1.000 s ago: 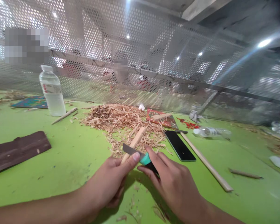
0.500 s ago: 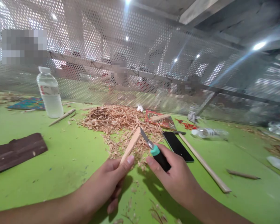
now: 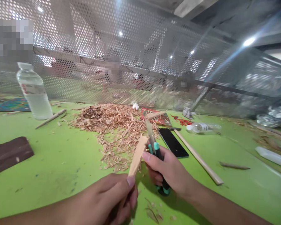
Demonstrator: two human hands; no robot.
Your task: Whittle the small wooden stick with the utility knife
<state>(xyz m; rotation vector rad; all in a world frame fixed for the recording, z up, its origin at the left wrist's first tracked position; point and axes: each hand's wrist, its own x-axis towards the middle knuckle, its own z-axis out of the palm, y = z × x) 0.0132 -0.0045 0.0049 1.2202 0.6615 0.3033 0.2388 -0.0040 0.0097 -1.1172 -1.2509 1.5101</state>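
Note:
A pale piece of wood (image 3: pixel 137 156) stands tilted upward in my left hand (image 3: pixel 117 193), its lower end pinched under the thumb. My right hand (image 3: pixel 166 167) is wrapped round the black and teal handle of a utility knife (image 3: pixel 159 153). The knife's blade points up and away, just right of the wood's top end. My right thumb lies at the wood's right edge. Behind both hands a heap of wood shavings (image 3: pixel 103 117) spreads over the green table (image 3: pixel 61 156).
A water bottle (image 3: pixel 35 92) stands at the left, near a thin stick (image 3: pixel 51 118) and a brown cloth (image 3: pixel 11 154). Right of the knife lie a black phone (image 3: pixel 173 143), a long-handled tool (image 3: pixel 199 156), a pencil (image 3: pixel 234 165) and a lying bottle (image 3: pixel 204 127). Perforated metal panels rise behind.
The knife has turned more upright, and its blade has left the wood's tip. My right thumb has come to the wood's edge. The view has shifted slightly right.

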